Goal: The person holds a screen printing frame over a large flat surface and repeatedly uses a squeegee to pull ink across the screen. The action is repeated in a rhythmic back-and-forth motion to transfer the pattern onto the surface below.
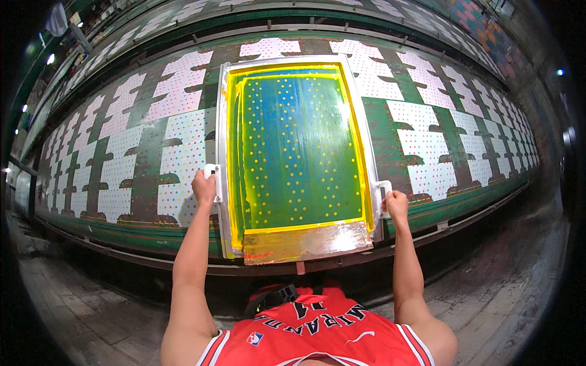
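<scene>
Both my hands grip a screen printing frame (224, 122) by white handles at its sides. My left hand (203, 186) is closed round the left handle (218, 190); my right hand (397, 205) is closed on the right handle (383, 188). The frame has silver metal edges and a green-blue mesh (293, 146) dotted with small yellow spots. Yellow ink lines the inner edges of the mesh. Across the near end lies a flat, shiny, brownish strip (308, 243), smeared with colour. The frame covers the middle of a long green table, hiding what lies beneath.
Rows of white cut fabric pieces (421, 146) with coloured dots lie on the table on both sides. Pinkish dotted pieces (177, 82) form the farther row. A rail (165, 263) runs along the table's near edge. More tables with pieces (146, 27) stand beyond.
</scene>
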Motion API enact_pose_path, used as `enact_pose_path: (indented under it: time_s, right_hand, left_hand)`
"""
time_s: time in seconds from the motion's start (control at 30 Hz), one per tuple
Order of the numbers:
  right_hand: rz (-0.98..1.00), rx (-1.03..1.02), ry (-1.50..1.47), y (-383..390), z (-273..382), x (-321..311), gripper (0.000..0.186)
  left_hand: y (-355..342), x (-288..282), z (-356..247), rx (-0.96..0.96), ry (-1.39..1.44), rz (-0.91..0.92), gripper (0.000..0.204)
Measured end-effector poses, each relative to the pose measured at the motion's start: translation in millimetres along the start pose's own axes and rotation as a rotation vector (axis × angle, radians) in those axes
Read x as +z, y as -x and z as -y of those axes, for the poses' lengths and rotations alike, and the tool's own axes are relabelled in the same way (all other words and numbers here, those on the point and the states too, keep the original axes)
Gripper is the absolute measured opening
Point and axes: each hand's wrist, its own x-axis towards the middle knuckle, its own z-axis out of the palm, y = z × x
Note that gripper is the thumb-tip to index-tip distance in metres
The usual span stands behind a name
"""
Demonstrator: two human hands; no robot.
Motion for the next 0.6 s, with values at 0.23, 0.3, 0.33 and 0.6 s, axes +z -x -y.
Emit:
enact_pose_path:
  time_s: [0.23, 0.3, 0.33, 0.6]
  right_hand:
    - [0.089, 0.039, -0.013, -19.0, -37.7, -31.6, 0.033]
    - [0.101, 0.037, 0.001, -20.0, -41.7, -36.6, 0.032]
    - [0.106, 0.046, -0.014, -18.5, -41.7, -39.5, 0.032]
    - [0.092, 0.047, 0.033, -24.6, -45.6, -60.7, 0.032]
  left_hand:
    - [41.1, 20.3, -20.9, 0.050, -0.054, -0.034, 0.030]
    - [45.4, 25.0, -21.7, 0.059, -0.046, -0.043, 0.031]
    - [45.5, 25.7, -23.7, 0.048, -0.026, -0.037, 0.031]
    - [59.2, 41.8, -41.2, 0.023, -0.007, -0.033, 0.030]
